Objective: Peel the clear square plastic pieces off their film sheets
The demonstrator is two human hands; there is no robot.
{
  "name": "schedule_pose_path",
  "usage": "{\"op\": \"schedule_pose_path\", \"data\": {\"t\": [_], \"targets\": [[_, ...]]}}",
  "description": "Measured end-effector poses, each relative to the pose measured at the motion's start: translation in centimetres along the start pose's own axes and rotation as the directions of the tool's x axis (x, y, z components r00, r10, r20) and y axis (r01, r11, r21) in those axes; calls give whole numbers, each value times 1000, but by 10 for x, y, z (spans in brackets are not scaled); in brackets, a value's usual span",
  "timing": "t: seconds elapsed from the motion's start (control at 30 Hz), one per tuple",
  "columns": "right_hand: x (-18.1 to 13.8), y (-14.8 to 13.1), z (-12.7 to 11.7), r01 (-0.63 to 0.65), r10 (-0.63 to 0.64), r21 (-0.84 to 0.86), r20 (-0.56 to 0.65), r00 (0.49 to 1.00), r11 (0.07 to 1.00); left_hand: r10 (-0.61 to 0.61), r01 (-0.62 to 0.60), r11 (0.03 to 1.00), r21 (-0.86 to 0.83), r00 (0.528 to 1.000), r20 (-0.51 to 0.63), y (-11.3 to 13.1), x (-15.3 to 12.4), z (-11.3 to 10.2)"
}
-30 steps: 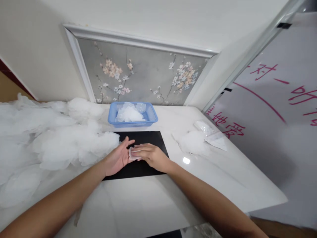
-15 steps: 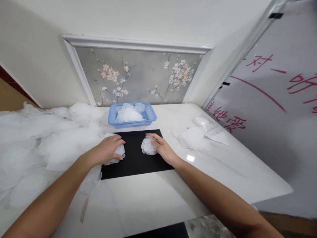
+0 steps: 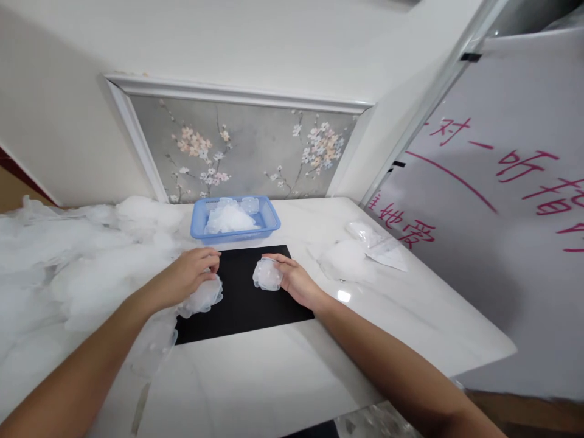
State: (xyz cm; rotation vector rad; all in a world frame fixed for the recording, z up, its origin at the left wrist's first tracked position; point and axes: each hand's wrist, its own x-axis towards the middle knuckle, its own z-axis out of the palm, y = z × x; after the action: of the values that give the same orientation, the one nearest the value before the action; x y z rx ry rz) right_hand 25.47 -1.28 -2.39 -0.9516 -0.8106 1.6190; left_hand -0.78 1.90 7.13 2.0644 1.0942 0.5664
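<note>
My left hand (image 3: 187, 275) is curled over a thin translucent plastic piece (image 3: 203, 297) at the left edge of the black mat (image 3: 241, 304). On the mat's upper right, my right hand (image 3: 294, 280) grips a folded wad of the same clear plastic (image 3: 267, 275). Behind the mat stands a blue basket (image 3: 269, 222) holding folded plastic pieces (image 3: 228, 218).
A large heap of translucent plastic (image 3: 68, 267) covers the left of the white table (image 3: 283, 365). A smaller pile with flat packets (image 3: 360, 255) lies to the right. A flowered panel (image 3: 241, 152) and a white board with red writing (image 3: 502, 201) border the table.
My hands were together at the mat's middle on one piece. They have parted: the right keeps a folded wad, the left has gone left onto a fresh piece from the heap.
</note>
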Motion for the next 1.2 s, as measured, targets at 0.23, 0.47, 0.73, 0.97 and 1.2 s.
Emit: {"op": "schedule_pose_path", "data": {"t": [0.23,0.47,0.73,0.97,1.2], "targets": [[1,-1,0,28,-28,6,3,1000,1000,-275,193,821,-537,959,-75,19,-1,50],[-1,-3,-3,221,-235,-236,-32,971,946,-432,291,399,-869,896,102,-6,3,81],[-1,-8,0,181,-173,-95,86,981,979,-400,313,368,-876,903,155,-2,3,76],[1,-17,-6,141,-137,-8,164,977,990,-382,288,328,-900,911,152,-8,2,75],[6,-15,-10,93,-103,88,118,988,992,-324,240,325,-915,937,131,-12,3,74]]}}
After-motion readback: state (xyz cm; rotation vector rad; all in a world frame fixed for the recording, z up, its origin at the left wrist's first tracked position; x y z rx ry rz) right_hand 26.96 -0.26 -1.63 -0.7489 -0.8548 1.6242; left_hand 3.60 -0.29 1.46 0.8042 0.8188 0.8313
